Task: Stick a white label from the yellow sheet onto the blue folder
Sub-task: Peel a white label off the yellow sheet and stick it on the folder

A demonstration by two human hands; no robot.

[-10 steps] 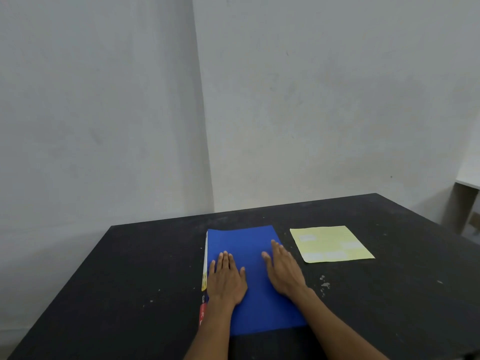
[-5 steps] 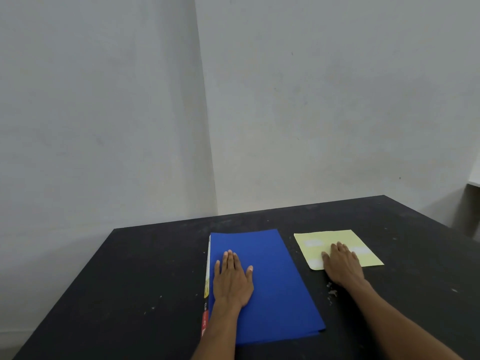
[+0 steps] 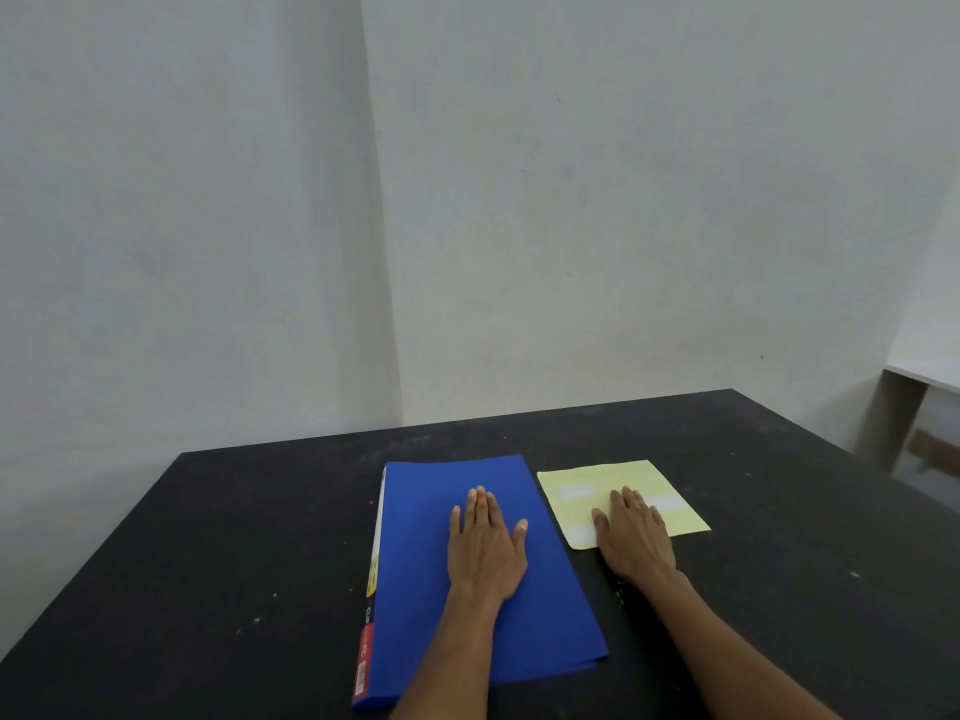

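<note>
The blue folder (image 3: 426, 537) lies closed on the black table (image 3: 208, 563), its spine with a yellow and red sticker strip on the left. My left hand (image 3: 485, 543) rests flat on the folder's cover, fingers apart, holding nothing. Right of the folder lies the yellow sheet (image 3: 639, 478) with white labels; one white label (image 3: 574, 491) shows near its top left, another at its near left corner. My right hand (image 3: 631, 537) lies flat, palm down, on the near half of the sheet and covers part of the labels.
Grey walls meet in a corner behind the table. A white shelf or desk (image 3: 930, 376) stands past the table's right edge. Small pale specks (image 3: 618, 595) lie on the table near my right wrist.
My right hand left the folder a second ago, moved right onto the yellow sheet and has since settled a little further onto it. My left hand shifted toward the folder's middle.
</note>
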